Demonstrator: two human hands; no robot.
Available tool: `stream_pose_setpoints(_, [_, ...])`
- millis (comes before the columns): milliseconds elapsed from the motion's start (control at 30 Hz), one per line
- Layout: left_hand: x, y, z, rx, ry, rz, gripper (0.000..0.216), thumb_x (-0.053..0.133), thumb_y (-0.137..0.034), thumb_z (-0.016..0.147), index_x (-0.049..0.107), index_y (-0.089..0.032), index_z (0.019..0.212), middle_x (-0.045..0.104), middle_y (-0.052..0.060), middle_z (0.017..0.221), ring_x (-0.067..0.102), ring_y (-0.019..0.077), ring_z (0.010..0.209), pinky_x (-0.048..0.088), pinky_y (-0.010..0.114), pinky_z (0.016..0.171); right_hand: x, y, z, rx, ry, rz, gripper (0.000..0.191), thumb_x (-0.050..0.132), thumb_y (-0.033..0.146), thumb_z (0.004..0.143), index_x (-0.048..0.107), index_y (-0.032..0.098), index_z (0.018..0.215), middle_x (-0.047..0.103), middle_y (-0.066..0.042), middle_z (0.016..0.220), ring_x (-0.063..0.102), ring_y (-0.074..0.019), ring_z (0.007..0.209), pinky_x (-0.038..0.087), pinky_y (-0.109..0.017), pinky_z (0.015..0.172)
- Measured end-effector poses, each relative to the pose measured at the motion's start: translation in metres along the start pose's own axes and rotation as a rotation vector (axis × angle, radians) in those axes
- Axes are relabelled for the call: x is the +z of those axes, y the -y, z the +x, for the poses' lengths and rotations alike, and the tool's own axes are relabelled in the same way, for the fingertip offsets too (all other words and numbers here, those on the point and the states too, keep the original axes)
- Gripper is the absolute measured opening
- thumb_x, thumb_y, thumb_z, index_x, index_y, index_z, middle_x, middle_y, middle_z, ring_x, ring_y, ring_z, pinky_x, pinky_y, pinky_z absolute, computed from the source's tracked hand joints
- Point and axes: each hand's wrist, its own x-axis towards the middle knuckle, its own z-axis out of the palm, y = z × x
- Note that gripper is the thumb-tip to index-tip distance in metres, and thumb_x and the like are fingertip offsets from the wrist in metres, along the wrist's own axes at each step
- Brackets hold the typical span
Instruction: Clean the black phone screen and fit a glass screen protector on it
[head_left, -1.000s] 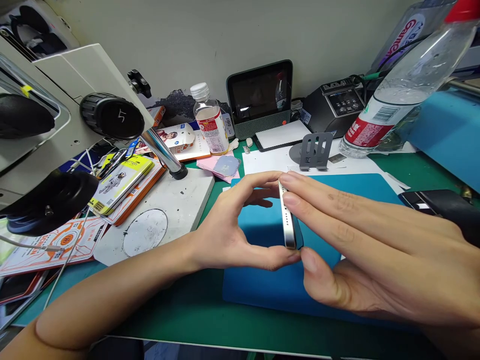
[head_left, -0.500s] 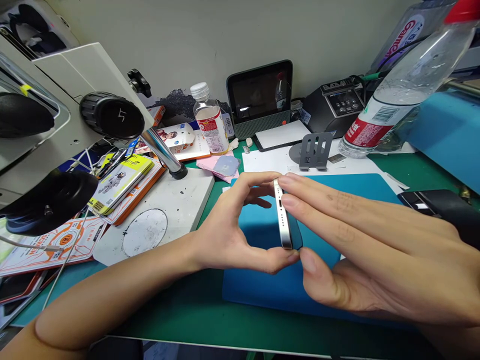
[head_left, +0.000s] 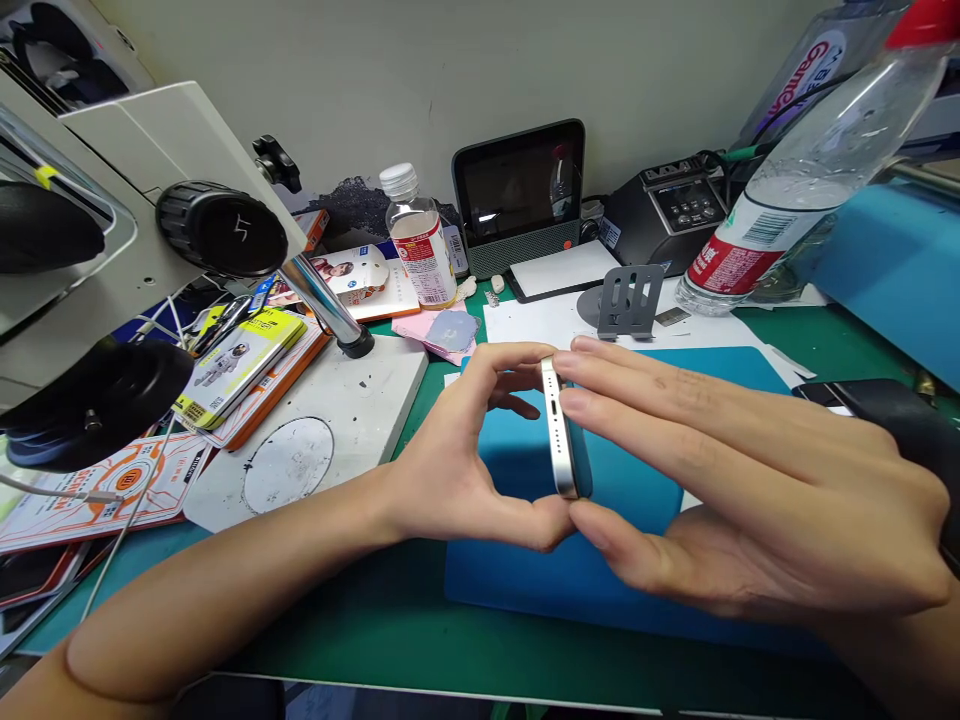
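At the far left, a white stand (head_left: 161, 150) with a large black knob (head_left: 241, 235) leaned over a yellow box (head_left: 247, 362), which lay on other boxes beside a pale base plate (head_left: 367, 425). Behind the plate stood a small bottle (head_left: 421, 262) with a white cap. Next came the left hand (head_left: 457, 460), its grip pinching a phone (head_left: 559, 445) between the thumb below and the fingers above. The phone was held on edge, port end towards the viewer, in the air over a blue mat (head_left: 510, 585) on a green worktop (head_left: 360, 630). Behind it, a dark screen (head_left: 517, 185) stood by the wall. A grey slotted holder (head_left: 631, 303) followed, then the right hand (head_left: 787, 490), fingers outstretched, tips at the phone's upper part and thumb by its lower edge; whether that grip pinched it could not be told. Behind, on the right, a large red-capped bottle (head_left: 739, 255) stood on the worktop
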Motion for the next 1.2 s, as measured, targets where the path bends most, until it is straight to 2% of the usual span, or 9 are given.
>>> stream_pose_setpoints(233, [0.003, 0.000, -0.001, -0.008, -0.014, -0.051, 0.080, 0.086, -0.024, 0.069, 0.047, -0.033, 0.138, 0.062, 0.005, 0.134, 0.068, 0.0254, 0.116, 0.059, 0.037, 0.092, 0.005, 0.000, 0.001, 0.014, -0.020, 0.010, 0.036, 0.077, 0.034, 0.092, 0.077, 0.013, 0.120, 0.077, -0.019, 0.133, 0.077, -0.0319, 0.119, 0.066, -0.040, 0.102])
stream_pose_setpoints(467, [0.003, -0.001, -0.003, -0.058, -0.023, 0.023, 0.079, 0.084, -0.032, 0.067, 0.041, -0.033, 0.134, 0.060, 0.006, 0.129, 0.063, 0.0272, 0.116, 0.057, 0.043, 0.097, 0.013, 0.001, 0.000, 0.094, -0.031, 0.104, 0.032, 0.074, 0.029, 0.092, 0.075, 0.021, 0.123, 0.073, -0.016, 0.141, 0.078, -0.0314, 0.117, 0.068, -0.042, 0.096])
stream_pose_setpoints(533, [0.003, 0.000, -0.003, -0.049, -0.025, 0.025, 0.079, 0.084, -0.032, 0.067, 0.040, -0.033, 0.133, 0.059, 0.006, 0.130, 0.063, 0.0264, 0.114, 0.058, 0.041, 0.093, 0.013, 0.001, -0.001, 0.112, -0.028, 0.140, 0.039, 0.074, 0.028, 0.092, 0.071, 0.022, 0.130, 0.073, -0.014, 0.142, 0.077, -0.0313, 0.119, 0.068, -0.043, 0.097])
stream_pose_setpoints(633, [0.003, 0.000, -0.003, -0.050, -0.030, 0.015, 0.079, 0.084, -0.031, 0.066, 0.042, -0.032, 0.133, 0.060, 0.006, 0.130, 0.064, 0.0266, 0.113, 0.058, 0.041, 0.092, 0.014, 0.001, -0.003, 0.132, -0.057, 0.164, 0.060, 0.076, 0.028, 0.091, 0.060, 0.021, 0.148, 0.073, -0.013, 0.143, 0.077, -0.0307, 0.120, 0.068, -0.041, 0.099])
stream_pose_setpoints(733, [0.002, -0.001, -0.003, -0.050, -0.046, 0.018, 0.078, 0.085, -0.029, 0.065, 0.044, -0.031, 0.131, 0.061, 0.005, 0.123, 0.065, 0.0264, 0.112, 0.057, 0.043, 0.096, 0.014, 0.001, -0.005, 0.186, -0.053, 0.153, 0.079, 0.078, 0.037, 0.091, 0.046, 0.016, 0.160, 0.071, -0.016, 0.145, 0.078, -0.0313, 0.116, 0.068, -0.039, 0.098])
stream_pose_setpoints(800, [0.001, -0.002, -0.003, -0.037, -0.049, 0.029, 0.079, 0.086, -0.029, 0.064, 0.045, -0.031, 0.131, 0.062, 0.004, 0.120, 0.065, 0.0257, 0.109, 0.058, 0.043, 0.096, 0.015, 0.001, -0.006, 0.212, -0.032, 0.145, 0.084, 0.078, 0.042, 0.090, 0.043, 0.017, 0.163, 0.071, -0.016, 0.145, 0.079, -0.0324, 0.114, 0.068, -0.040, 0.096])
stream_pose_setpoints(900, [0.000, -0.001, -0.002, -0.026, -0.051, 0.052, 0.082, 0.087, -0.031, 0.064, 0.044, -0.031, 0.133, 0.062, 0.005, 0.118, 0.066, 0.0267, 0.109, 0.060, 0.043, 0.093, 0.016, -0.001, -0.005, 0.202, -0.045, 0.131, 0.077, 0.079, 0.040, 0.088, 0.050, 0.022, 0.157, 0.076, -0.014, 0.138, 0.080, -0.0327, 0.113, 0.069, -0.041, 0.094])
stream_pose_setpoints(1100, [0.000, 0.000, -0.003, 0.002, -0.058, 0.064, 0.076, 0.086, -0.031, 0.066, 0.045, -0.029, 0.131, 0.061, 0.005, 0.119, 0.068, 0.0252, 0.106, 0.059, 0.041, 0.092, 0.017, 0.001, 0.001, 0.173, -0.100, 0.162, 0.055, 0.079, 0.029, 0.086, 0.059, 0.019, 0.136, 0.079, -0.014, 0.120, 0.078, -0.0312, 0.113, 0.064, -0.043, 0.102])
stream_pose_setpoints(1200, [0.001, 0.000, -0.003, 0.020, -0.060, 0.068, 0.077, 0.085, -0.030, 0.066, 0.046, -0.029, 0.132, 0.061, 0.005, 0.120, 0.069, 0.0256, 0.110, 0.059, 0.038, 0.090, 0.017, 0.003, 0.001, 0.220, -0.064, 0.147, 0.050, 0.075, 0.029, 0.090, 0.057, 0.023, 0.137, 0.077, -0.012, 0.124, 0.075, -0.0309, 0.116, 0.062, -0.045, 0.106])
